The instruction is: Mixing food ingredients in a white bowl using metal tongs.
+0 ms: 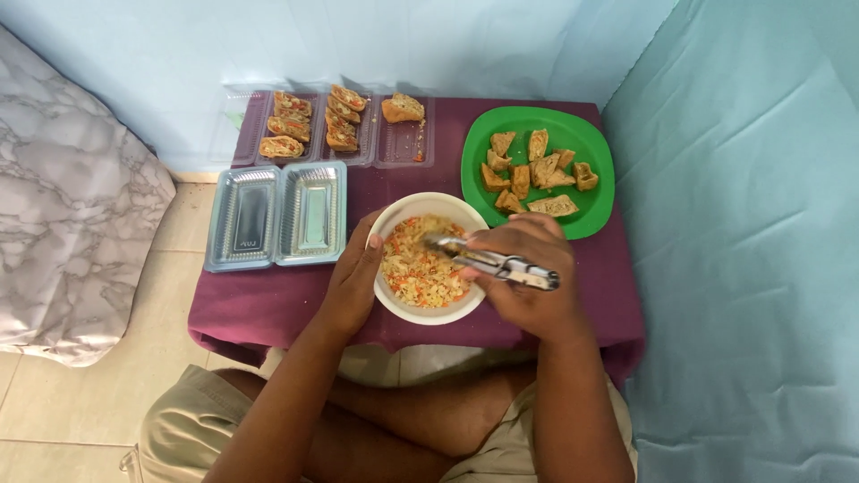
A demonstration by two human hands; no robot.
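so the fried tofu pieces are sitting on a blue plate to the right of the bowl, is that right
Not quite: the head view shows the plate is green, not blue. The fried tofu pieces do sit on it, up and to the right of the white bowl.

White bowl (428,207) of shredded filling (420,268) is being steadied at its left rim by the left hand (353,277). Metal tongs (492,262) are being gripped by the right hand (528,277), tips being dipped into the filling. Green plate (595,156) of fried tofu pieces (535,172) is being seen behind; clear trays (276,215) beside, all on the purple-covered surface (268,300).
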